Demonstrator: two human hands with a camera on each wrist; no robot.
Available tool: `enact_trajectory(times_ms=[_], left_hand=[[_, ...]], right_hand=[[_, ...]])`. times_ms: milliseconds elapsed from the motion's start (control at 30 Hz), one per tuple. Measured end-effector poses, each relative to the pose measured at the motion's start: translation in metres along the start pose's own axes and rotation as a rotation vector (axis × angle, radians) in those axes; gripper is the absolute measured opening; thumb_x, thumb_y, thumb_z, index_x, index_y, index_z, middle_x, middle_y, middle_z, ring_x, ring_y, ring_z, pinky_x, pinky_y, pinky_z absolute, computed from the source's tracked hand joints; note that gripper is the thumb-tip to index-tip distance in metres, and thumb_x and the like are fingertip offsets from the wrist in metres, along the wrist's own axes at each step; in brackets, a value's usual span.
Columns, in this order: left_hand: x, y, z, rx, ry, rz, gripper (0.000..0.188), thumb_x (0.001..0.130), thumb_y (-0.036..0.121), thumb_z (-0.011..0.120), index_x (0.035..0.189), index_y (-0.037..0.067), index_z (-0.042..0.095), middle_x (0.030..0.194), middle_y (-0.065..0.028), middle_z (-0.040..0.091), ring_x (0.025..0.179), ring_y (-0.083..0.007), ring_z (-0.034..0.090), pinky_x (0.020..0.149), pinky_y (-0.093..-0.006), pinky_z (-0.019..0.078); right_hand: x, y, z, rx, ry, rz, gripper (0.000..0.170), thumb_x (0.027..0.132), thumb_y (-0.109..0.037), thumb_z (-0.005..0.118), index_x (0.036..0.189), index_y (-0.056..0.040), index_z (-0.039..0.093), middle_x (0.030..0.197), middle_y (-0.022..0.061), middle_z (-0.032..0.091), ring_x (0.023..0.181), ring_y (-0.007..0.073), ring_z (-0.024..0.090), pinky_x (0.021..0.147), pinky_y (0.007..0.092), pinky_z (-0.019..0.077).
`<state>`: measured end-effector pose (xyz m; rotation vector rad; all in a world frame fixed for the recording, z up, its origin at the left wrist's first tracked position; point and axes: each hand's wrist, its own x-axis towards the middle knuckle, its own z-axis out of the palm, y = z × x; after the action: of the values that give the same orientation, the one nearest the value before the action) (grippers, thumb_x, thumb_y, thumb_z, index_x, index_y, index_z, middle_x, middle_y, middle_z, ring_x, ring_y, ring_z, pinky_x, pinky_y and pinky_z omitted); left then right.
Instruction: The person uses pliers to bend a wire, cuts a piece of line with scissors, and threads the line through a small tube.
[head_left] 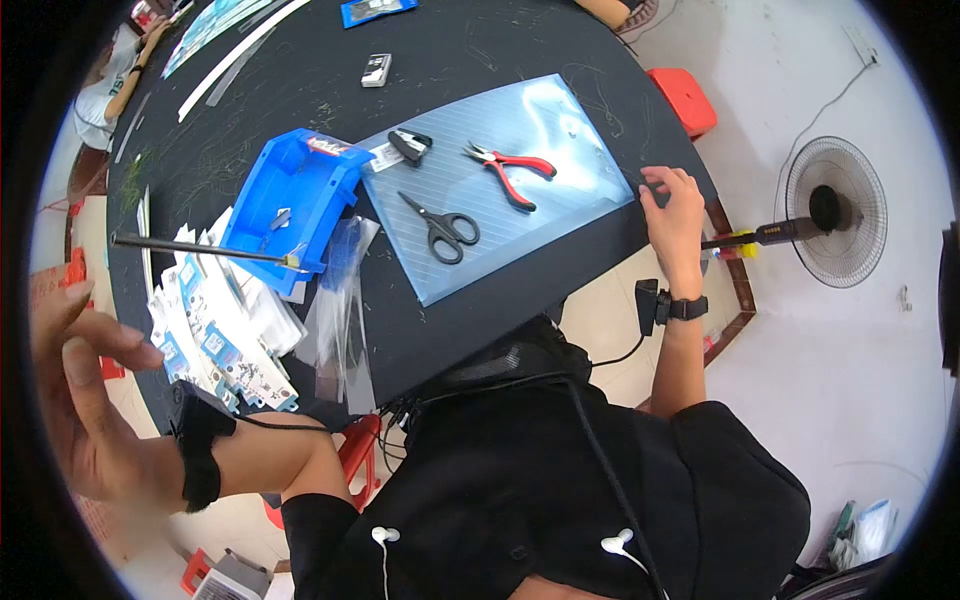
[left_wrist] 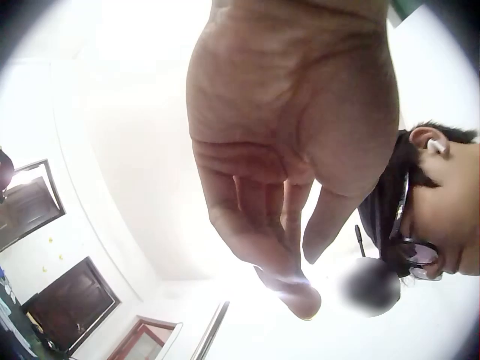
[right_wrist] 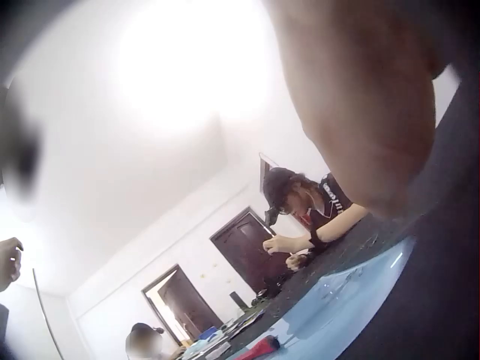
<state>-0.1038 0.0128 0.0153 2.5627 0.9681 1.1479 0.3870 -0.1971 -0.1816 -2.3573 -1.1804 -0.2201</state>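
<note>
My left hand (head_left: 100,400) is raised at the left, near the head camera, with loosely bent fingers. Its palm shows in the left wrist view, the thumb apart from the fingers and no object visible between them. My right hand (head_left: 677,215) is at the table's right edge, fingers bent and thumb apart, beside the corner of a translucent blue folder (head_left: 540,215). Red-handled pliers (head_left: 510,172), black scissors (head_left: 438,228) and a small black stapler (head_left: 410,145) lie on that folder. A thin dark rod (head_left: 200,249) overlaps the front of a blue bin (head_left: 335,200).
Printed cards (head_left: 225,350) and clear plastic strips (head_left: 340,320) lie near the bin on the black table (head_left: 480,45). Farther back are a small white-and-black box (head_left: 376,70) and a blue packet (head_left: 378,10). A fan (head_left: 838,212) and red stool (head_left: 683,102) stand to the right.
</note>
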Motion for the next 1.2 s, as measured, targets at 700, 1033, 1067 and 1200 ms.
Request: enact_trajectory(times_ms=[700, 1033, 1067, 1200], left_hand=[[0.006, 0.005, 0.014, -0.038, -0.069, -0.054, 0.031, 0.107, 0.027, 0.054, 0.119, 0.003, 0.069, 0.09, -0.0094, 0.072, 0.075, -0.0118, 0.07, 0.066, -0.0262, 0.0587], [0.017, 0.016, 0.027, -0.053, 0.024, 0.004, 0.023, 0.105, 0.009, 0.051, 0.118, 0.0, 0.067, 0.08, -0.009, 0.066, 0.068, -0.0121, 0.065, 0.06, -0.0221, 0.0483], [0.019, 0.018, 0.027, -0.04, 0.034, 0.009, 0.023, 0.105, 0.009, 0.051, 0.118, 0.0, 0.067, 0.08, -0.009, 0.066, 0.068, -0.0121, 0.065, 0.06, -0.0221, 0.0483], [0.026, 0.029, 0.024, -0.13, 0.044, 0.012, 0.02, 0.102, 0.006, 0.053, 0.114, -0.002, 0.067, 0.082, -0.0097, 0.067, 0.071, -0.0136, 0.064, 0.061, -0.022, 0.0459]], right_hand=[[0.017, 0.018, 0.002, 0.203, -0.047, -0.074, 0.011, 0.095, -0.012, 0.066, 0.098, -0.0014, 0.066, 0.09, 0.0117, 0.064, 0.087, 0.0258, 0.062, 0.078, 0.0364, 0.0485], [0.039, -0.048, -0.037, 0.656, 0.015, -0.183, 0.013, 0.096, -0.014, 0.067, 0.096, -0.0017, 0.066, 0.092, 0.0014, 0.061, 0.083, 0.0101, 0.053, 0.07, 0.026, 0.0383], [0.044, -0.066, -0.044, 0.716, -0.037, -0.227, 0.014, 0.096, -0.015, 0.068, 0.095, -0.0016, 0.066, 0.092, 0.0001, 0.061, 0.08, 0.0086, 0.051, 0.069, 0.0248, 0.0369], [0.068, -0.133, -0.058, 0.899, -0.147, -0.318, 0.015, 0.096, -0.017, 0.071, 0.096, -0.0022, 0.067, 0.091, -0.0039, 0.06, 0.075, 0.0033, 0.044, 0.066, 0.0212, 0.0342]])
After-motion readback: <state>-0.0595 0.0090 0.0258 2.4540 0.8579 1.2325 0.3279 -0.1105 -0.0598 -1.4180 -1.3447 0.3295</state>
